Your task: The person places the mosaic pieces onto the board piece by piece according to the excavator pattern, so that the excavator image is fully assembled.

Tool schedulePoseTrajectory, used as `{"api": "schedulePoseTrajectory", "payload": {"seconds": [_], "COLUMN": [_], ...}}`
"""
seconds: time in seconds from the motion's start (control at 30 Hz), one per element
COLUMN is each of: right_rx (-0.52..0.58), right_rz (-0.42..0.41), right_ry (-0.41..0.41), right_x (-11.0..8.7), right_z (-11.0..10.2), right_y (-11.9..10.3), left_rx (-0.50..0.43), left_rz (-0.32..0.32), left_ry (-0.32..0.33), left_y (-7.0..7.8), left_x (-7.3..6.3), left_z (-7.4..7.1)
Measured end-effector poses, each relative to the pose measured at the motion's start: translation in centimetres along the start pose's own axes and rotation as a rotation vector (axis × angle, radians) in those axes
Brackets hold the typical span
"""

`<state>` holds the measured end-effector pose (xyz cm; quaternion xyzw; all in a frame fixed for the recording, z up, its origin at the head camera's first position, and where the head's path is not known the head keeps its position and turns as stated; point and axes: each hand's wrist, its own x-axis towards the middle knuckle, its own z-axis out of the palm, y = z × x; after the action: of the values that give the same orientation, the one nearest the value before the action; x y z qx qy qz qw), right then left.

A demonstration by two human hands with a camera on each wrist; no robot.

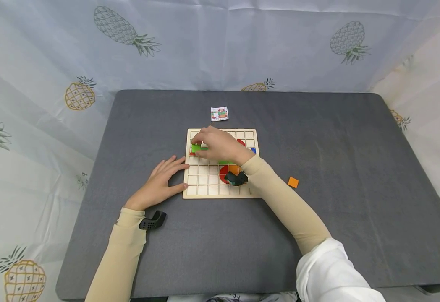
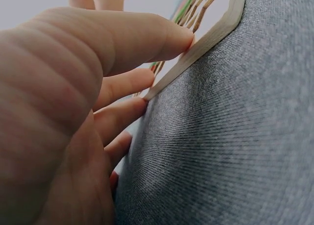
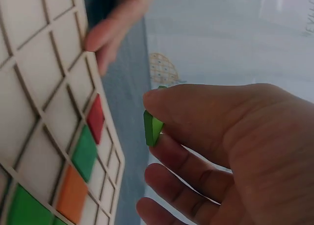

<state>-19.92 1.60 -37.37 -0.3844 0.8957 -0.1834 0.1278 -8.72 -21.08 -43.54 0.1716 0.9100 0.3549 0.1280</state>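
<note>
My right hand (image 1: 223, 144) pinches a small light-green tile (image 3: 151, 129) between thumb and index finger, holding it above the left side of a wooden grid board (image 1: 202, 190). In the right wrist view a red tile (image 3: 95, 118), a dark green tile (image 3: 84, 153) and an orange tile (image 3: 72, 194) sit in a row of the board's cells. My left hand (image 1: 155, 186) lies at the board's left edge, fingers spread, with thumb and fingertips touching the rim. Part of the board is hidden beneath my right hand and wrist.
A loose orange tile (image 1: 293, 182) lies on the grey table (image 1: 356, 188) to the right of the board. Behind the board is a small printed card (image 1: 219, 113). A red rounded piece (image 1: 223, 173) sits on the board near my right wrist. White pineapple-print curtains (image 1: 220, 46) surround the table.
</note>
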Motion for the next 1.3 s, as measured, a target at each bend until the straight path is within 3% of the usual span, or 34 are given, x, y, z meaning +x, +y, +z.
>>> {"api": "schedulePoseTrajectory", "payload": {"seconds": [0.17, 0.53, 1.03, 1.3], "right_rx": [-0.069, -0.122, -0.146, -0.092], "right_rz": [-0.035, -0.003, -0.036, -0.029], "right_ry": [-0.031, -0.069, -0.091, -0.079], "right_x": [0.7, 0.7, 0.9, 0.2], "right_z": [1.3, 2.6, 3.0, 2.0], "right_y": [-0.4, -0.9, -1.0, -0.8], "left_rx": [-0.005, -0.021, -0.009, -0.015], "left_rz": [0.007, 0.018, 0.016, 0.014], "left_ry": [0.009, 0.013, 0.014, 0.017], "left_y": [0.0, 0.0, -0.1, -0.1], "left_x": [0.0, 0.0, 0.0, 0.0], "left_z": [0.0, 0.0, 0.0, 0.1]}}
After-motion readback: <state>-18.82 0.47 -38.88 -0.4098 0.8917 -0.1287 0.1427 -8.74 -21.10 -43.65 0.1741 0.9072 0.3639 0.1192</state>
